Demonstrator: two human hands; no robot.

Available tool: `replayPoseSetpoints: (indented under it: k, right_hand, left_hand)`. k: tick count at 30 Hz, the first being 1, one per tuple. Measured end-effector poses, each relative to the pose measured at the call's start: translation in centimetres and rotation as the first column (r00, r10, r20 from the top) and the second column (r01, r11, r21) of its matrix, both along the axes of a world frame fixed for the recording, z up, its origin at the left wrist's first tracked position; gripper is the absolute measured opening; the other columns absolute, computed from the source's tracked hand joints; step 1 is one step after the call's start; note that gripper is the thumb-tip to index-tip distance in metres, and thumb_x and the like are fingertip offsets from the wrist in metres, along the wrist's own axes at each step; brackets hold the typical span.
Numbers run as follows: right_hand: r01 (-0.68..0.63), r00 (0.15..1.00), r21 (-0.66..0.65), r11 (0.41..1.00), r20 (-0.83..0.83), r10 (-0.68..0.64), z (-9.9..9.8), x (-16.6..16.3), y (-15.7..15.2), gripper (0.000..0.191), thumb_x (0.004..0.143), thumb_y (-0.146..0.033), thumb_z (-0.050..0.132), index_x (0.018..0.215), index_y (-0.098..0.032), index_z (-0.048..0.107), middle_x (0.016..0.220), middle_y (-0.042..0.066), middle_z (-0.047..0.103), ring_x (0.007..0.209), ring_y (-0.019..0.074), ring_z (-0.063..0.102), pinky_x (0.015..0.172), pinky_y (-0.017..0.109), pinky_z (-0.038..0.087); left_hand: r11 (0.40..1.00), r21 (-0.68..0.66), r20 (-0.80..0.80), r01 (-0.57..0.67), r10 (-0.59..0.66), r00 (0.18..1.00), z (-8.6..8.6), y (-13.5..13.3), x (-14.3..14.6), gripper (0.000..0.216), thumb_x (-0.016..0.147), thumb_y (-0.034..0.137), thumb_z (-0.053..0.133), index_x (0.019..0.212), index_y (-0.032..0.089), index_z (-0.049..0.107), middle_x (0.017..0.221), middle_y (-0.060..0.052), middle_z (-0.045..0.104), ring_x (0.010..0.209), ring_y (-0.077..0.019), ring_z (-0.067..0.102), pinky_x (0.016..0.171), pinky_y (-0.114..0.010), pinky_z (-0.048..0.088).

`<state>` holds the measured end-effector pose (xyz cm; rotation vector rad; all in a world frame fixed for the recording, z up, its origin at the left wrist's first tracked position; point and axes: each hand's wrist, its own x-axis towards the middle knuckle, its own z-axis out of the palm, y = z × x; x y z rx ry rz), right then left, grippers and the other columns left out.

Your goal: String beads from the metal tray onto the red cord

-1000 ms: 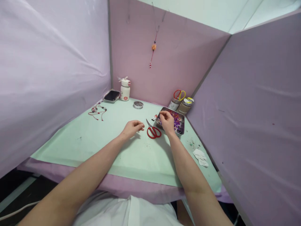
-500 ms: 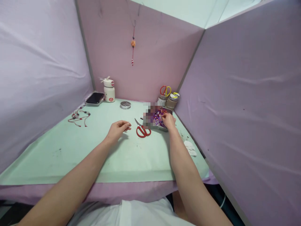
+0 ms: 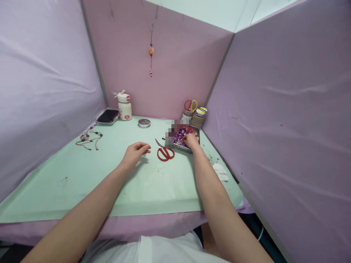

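1. The right hand (image 3: 191, 140) reaches over the metal tray (image 3: 183, 148), its fingers curled and pointing down among the beads (image 3: 179, 136). The fingertips are drawn close together; whether they have hold of a bead cannot be told.
2. The tray sits on the right, far part of the table (image 3: 153, 193). Its beads are mostly purple, with orange and reddish ones toward the far side. A pixelated patch covers its left end.
3. The left hand (image 3: 136, 152) hovers just above the table, left of the tray, with thumb and fingers nearly meeting and the other fingers loosely bent. A tiny pale something shows below the fingertips, too small to make out, so its hold cannot be told.
4. Between the two hands lie red-handled scissors (image 3: 165, 154), blades slightly parted and pointing far and left.
5. Just beyond the tray stand a jar with red and yellow looped handles (image 3: 187, 115) rising from it and, touching or nearly so on its right, a jar with a yellow-and-white lid (image 3: 199, 117).
6. Nearer and to the right of the tray lies a crumpled white cloth (image 3: 221, 172).
7. Far beyond the left hand is a round, flat container (image 3: 144, 123); left of it stand a white bottle (image 3: 125, 110) and a dark-screened phone (image 3: 108, 116).
8. Beaded red cords (image 3: 89, 140) lie at the table's left side, near the phone.
9. A beaded strand (image 3: 151, 52) hangs from a hook before the far pink wall (image 3: 178, 73).
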<state>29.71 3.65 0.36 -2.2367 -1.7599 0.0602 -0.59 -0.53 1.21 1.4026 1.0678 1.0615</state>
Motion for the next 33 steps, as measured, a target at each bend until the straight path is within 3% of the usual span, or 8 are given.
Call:
replayPoseSetpoints:
  k: [9, 15, 24, 26, 28, 30, 33]
  right_hand:
    - [-0.001, 0.998, -0.096, 0.995, 0.07, 0.007, 0.1, -0.2, 0.5, 0.021, 0.075, -0.014, 0.056, 0.083, -0.025, 0.073, 0.098, 0.007, 0.07, 0.098, 0.0226, 0.058, 0.087, 0.036, 0.035]
    - [-0.071, 0.992, -0.06, 0.996, 0.103, 0.077, 0.1, 0.0, 0.5, 0.024, 0.075, -0.013, 0.055, 0.083, -0.027, 0.072, 0.102, 0.004, 0.069, 0.102, 0.0215, 0.056, 0.092, 0.037, 0.032]
    - [-0.112, 0.986, -0.067, 0.991, 0.113, 0.119, 0.0, -0.5, 0.6, 0.021, 0.074, -0.012, 0.055, 0.072, -0.023, 0.072, 0.088, 0.006, 0.069, 0.091, 0.0205, 0.057, 0.09, 0.039, 0.03]
    - [-0.113, 0.987, 0.01, 0.994, 0.113, 0.111, 0.1, -0.5, 0.3, 0.021, 0.077, -0.014, 0.053, 0.075, -0.022, 0.072, 0.093, 0.007, 0.068, 0.094, 0.0211, 0.055, 0.089, 0.039, 0.03]
    - [-0.115, 0.991, 0.196, 0.974, 0.094, 0.098, 0.4, -0.7, -0.1, 0.021, 0.081, -0.018, 0.05, 0.081, -0.021, 0.07, 0.1, 0.009, 0.066, 0.099, 0.0225, 0.052, 0.089, 0.04, 0.029]
    - [-0.125, 0.992, 0.412, 0.902, 0.03, 0.124, 0.9, -1.4, -0.5, 0.02, 0.084, -0.021, 0.047, 0.085, -0.02, 0.068, 0.101, 0.009, 0.065, 0.1, 0.0231, 0.051, 0.09, 0.041, 0.029]
    - [-0.156, 0.934, 0.603, 0.783, -0.167, 0.315, 1.8, -3.7, -1.1, 0.017, 0.083, -0.024, 0.048, 0.086, -0.02, 0.065, 0.094, 0.007, 0.066, 0.095, 0.0213, 0.054, 0.089, 0.039, 0.032]
  left_hand:
    - [1.0, -0.001, 0.0, 0.002, -0.002, 1.0, -0.2, 0.2, 0.0, 0.037, 0.066, 0.05, 0.069, 0.079, 0.015, 0.067, 0.079, -0.009, 0.069, 0.077, -0.0198, 0.064, 0.072, -0.033, 0.048]
    - [1.0, -0.002, -0.014, -0.004, 0.004, 1.0, -0.4, 0.3, 0.0, 0.037, 0.067, 0.049, 0.067, 0.08, 0.015, 0.067, 0.076, -0.009, 0.069, 0.077, -0.0206, 0.063, 0.073, -0.034, 0.047]
    - [1.0, -0.005, -0.034, -0.006, 0.006, 0.999, -0.5, 0.2, 0.0, 0.034, 0.069, 0.047, 0.066, 0.081, 0.014, 0.067, 0.074, -0.008, 0.069, 0.073, -0.0181, 0.061, 0.069, -0.032, 0.045]
    - [1.0, -0.003, -0.026, -0.011, 0.011, 1.0, -0.4, 0.1, 0.0, 0.035, 0.068, 0.047, 0.066, 0.08, 0.014, 0.067, 0.075, -0.009, 0.069, 0.074, -0.019, 0.062, 0.069, -0.033, 0.045]
    - [1.0, 0.001, -0.016, -0.02, 0.02, 1.0, -0.2, -0.1, 0.1, 0.034, 0.067, 0.046, 0.066, 0.079, 0.014, 0.067, 0.074, -0.009, 0.069, 0.073, -0.0191, 0.062, 0.069, -0.033, 0.046]
    - [1.0, 0.008, -0.002, -0.024, 0.024, 1.0, -0.1, -0.2, 0.1, 0.033, 0.067, 0.046, 0.067, 0.078, 0.015, 0.067, 0.073, -0.008, 0.068, 0.072, -0.0183, 0.061, 0.069, -0.032, 0.046]
    - [1.0, 0.008, 0.032, -0.018, 0.018, 0.999, 0.0, -0.3, 0.1, 0.031, 0.067, 0.044, 0.067, 0.076, 0.015, 0.066, 0.073, -0.007, 0.068, 0.071, -0.0172, 0.062, 0.068, -0.031, 0.045]
